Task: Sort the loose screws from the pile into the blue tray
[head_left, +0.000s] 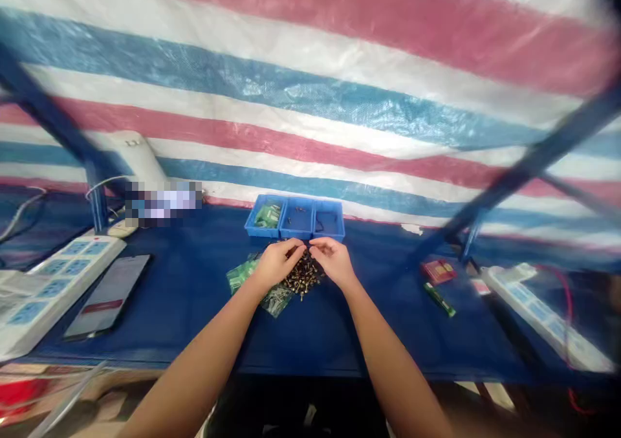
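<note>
My left hand (278, 264) is closed in a pinch at the far edge of a pile of small brass and dark metal pieces (303, 278). Opposite it, my right hand (334, 261) pinches too, the fingertips of both nearly meeting. Whatever sits between the fingers is too small to make out. Green-and-clear plastic bags (277, 300) lie under and beside my left hand, one with thin silvery pieces inside. Just beyond my fingertips stands a blue three-compartment tray (262, 233). Its left compartment holds a green packet (268, 215); a few small dark bits lie in the other two.
On the left of the blue table (194, 283) lie a phone (109, 295) and a white power strip (63, 276). To the right are a red box (439, 271), a green tube-like packet (439, 299) and another power strip (548, 318). Striped sheeting hangs behind, with slanted blue bars at both sides.
</note>
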Demonstrator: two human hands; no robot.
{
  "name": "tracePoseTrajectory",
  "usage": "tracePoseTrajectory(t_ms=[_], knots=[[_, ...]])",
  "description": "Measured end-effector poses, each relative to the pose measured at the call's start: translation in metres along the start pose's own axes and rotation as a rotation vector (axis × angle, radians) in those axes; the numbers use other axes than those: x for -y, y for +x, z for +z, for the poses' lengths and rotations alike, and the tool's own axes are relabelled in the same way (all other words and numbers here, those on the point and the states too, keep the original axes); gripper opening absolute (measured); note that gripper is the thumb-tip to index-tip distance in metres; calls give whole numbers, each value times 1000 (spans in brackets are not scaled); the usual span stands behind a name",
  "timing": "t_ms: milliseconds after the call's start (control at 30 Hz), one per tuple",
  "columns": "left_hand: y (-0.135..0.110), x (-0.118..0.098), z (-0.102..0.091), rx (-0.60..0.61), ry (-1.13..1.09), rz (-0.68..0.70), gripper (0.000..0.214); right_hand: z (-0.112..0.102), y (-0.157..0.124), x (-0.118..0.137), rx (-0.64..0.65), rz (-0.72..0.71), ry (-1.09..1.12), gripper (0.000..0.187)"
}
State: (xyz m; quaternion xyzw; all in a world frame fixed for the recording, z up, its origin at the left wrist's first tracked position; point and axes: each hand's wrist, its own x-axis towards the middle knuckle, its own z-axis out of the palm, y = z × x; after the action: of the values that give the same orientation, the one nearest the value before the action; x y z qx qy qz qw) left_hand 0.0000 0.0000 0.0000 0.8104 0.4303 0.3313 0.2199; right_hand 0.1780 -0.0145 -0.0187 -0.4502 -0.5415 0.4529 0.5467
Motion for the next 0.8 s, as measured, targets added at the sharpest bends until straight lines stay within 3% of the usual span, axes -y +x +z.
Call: tracePoseTrajectory(t_ms=[800], knots=[[-1,4,2,-45,-22,-31,28,0,2,-1,-18,26,47,25]])
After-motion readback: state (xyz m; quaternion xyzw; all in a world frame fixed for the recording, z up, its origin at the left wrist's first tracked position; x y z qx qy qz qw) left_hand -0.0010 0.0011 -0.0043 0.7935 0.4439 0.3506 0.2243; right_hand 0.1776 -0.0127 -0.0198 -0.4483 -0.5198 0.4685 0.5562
